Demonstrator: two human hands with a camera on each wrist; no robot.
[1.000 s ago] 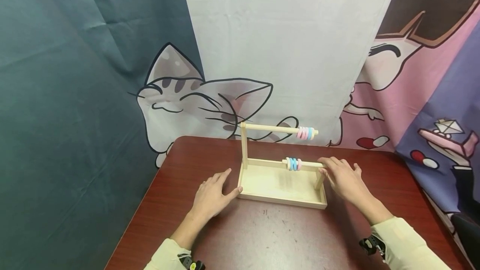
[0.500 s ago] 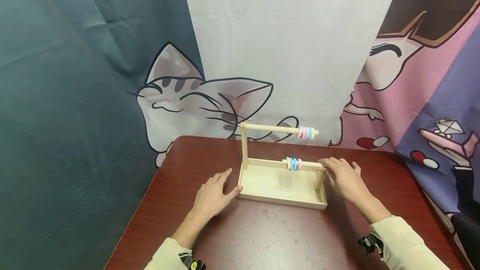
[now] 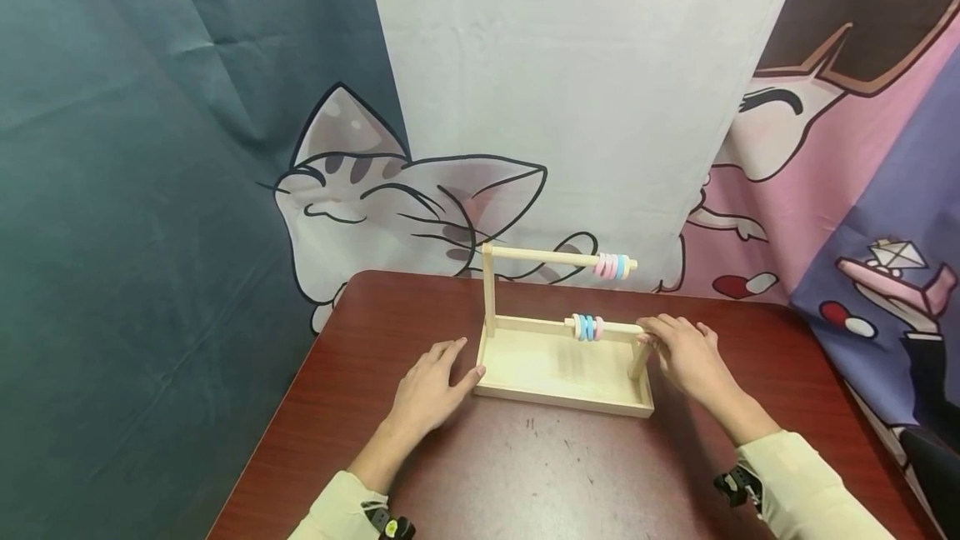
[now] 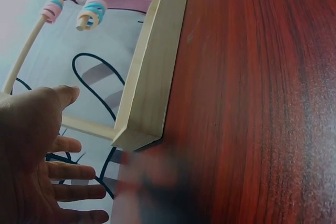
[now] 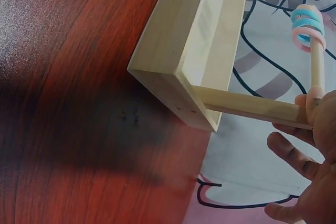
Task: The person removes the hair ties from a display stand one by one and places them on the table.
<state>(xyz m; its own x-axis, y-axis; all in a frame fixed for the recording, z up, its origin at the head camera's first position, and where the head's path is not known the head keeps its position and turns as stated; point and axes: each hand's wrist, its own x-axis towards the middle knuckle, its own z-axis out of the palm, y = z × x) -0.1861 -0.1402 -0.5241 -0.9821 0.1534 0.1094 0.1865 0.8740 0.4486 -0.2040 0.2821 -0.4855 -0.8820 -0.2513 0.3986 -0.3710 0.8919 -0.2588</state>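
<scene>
A pale wooden rack has a shallow tray base point(image 3: 555, 369) and two posts, each bearing a sideways rod. On the taller left post, the upper rod point(image 3: 540, 256) carries pink, blue and cream rings point(image 3: 612, 266) near its free end. Cream, blue and pink rings point(image 3: 587, 328) sit on the lower rod point(image 3: 621, 329). My right hand point(image 3: 692, 361) holds the top of the short right post point(image 5: 252, 107), where the lower rod begins, with thumb and finger. My left hand point(image 3: 429, 390) lies beside the tray's left end, fingers spread, thumb at the front left corner.
The rack stands on a dark red wooden table point(image 3: 540, 473). A hanging cloth backdrop point(image 3: 600, 90) with a cartoon cat and other figures rises behind the table's far edge. Dark straps point(image 3: 738, 486) circle both wrists at the pale sleeves.
My left hand has shifted very slightly toward the tray. My right hand stays on the short post, and the rack and rings have not visibly moved.
</scene>
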